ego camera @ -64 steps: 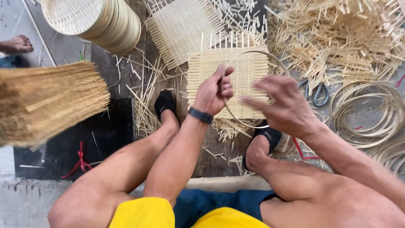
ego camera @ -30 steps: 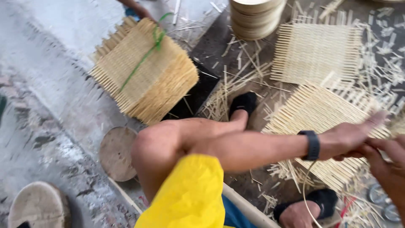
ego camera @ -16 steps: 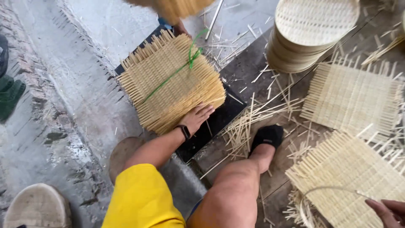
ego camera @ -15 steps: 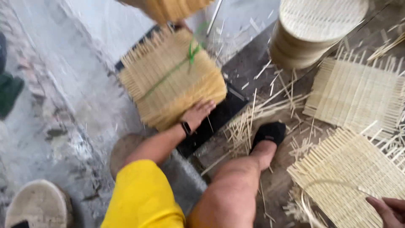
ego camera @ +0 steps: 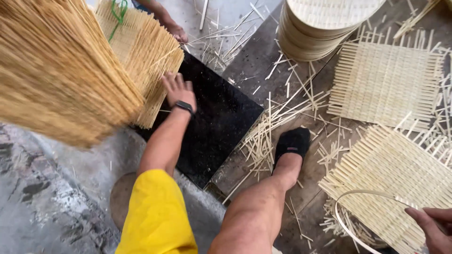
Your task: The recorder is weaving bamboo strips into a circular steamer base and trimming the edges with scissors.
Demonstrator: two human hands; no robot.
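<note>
- Fingers of left hand are spreading open against tied stack of woven bamboo mats at eleven o'clock; a blurred bamboo bundle is blocking its left part.
- Right hand is pinching thin bamboo hoop over woven mat at four o'clock.
- Black slab is lying beneath the left hand; stacked round trays are sitting at one o'clock.

You are sitting in a bamboo-weaving workshop: woven bamboo mats lie on the floor, finished round trays are stacked, split strips are scattered about, and tied strip bundles stand beside you.

Pale split-bamboo strips are making up the rough woven mat; the black slab is looking glossy, the concrete floor matt and coarse.
</note>
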